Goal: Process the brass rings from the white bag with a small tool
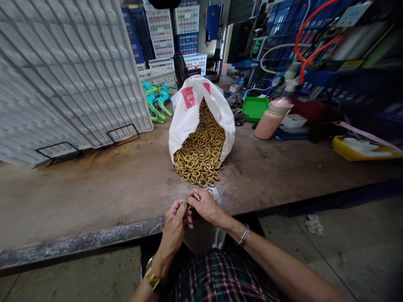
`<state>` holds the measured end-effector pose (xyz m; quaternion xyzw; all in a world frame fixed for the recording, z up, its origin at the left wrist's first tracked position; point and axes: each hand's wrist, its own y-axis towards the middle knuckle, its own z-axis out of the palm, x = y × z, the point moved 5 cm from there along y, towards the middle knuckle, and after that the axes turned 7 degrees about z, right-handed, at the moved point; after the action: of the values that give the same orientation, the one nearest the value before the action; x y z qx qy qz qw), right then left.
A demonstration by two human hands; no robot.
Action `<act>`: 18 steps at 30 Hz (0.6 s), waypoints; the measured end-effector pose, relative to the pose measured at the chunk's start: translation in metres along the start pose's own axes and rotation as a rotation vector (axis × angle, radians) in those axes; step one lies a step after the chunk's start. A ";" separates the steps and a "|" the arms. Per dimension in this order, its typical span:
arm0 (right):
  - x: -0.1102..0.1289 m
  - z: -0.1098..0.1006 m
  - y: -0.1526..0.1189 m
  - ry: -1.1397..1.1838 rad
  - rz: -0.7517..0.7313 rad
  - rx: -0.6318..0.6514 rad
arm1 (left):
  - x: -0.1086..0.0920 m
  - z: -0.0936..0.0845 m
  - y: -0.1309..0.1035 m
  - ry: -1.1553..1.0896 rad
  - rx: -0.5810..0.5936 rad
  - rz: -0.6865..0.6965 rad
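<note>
A white plastic bag with red print lies open towards me on the bench. Many brass-coloured rings fill it and spill out of its mouth. Just in front of the spilled rings, at the bench edge, my two hands meet. My left hand is closed in a pinch on what looks like one brass ring, mostly covered by the fingers. Curled over from the other side, my right hand grips a small, slim grey metal piece; only its tip shows.
Stacked white plastic trays rise at the left, near black wire stands. A pink bottle, a green tray and a yellow tray sit to the right. Orange hoses hang above. Crates stand behind.
</note>
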<state>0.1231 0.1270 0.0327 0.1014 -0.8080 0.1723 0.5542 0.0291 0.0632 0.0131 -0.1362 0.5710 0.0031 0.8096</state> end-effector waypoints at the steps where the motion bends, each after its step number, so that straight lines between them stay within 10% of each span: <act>1: 0.000 0.000 0.000 -0.010 -0.007 -0.001 | 0.000 0.000 0.000 -0.005 -0.002 -0.001; 11: -0.004 0.004 0.000 0.036 -0.020 0.031 | 0.001 -0.002 -0.003 -0.132 0.035 0.008; 18: -0.004 0.006 -0.010 -0.518 -0.148 0.044 | -0.002 -0.005 -0.001 -0.093 -0.001 0.020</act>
<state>0.1229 0.1156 0.0287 0.2128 -0.9094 0.1172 0.3376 0.0242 0.0614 0.0138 -0.1309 0.5340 0.0178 0.8351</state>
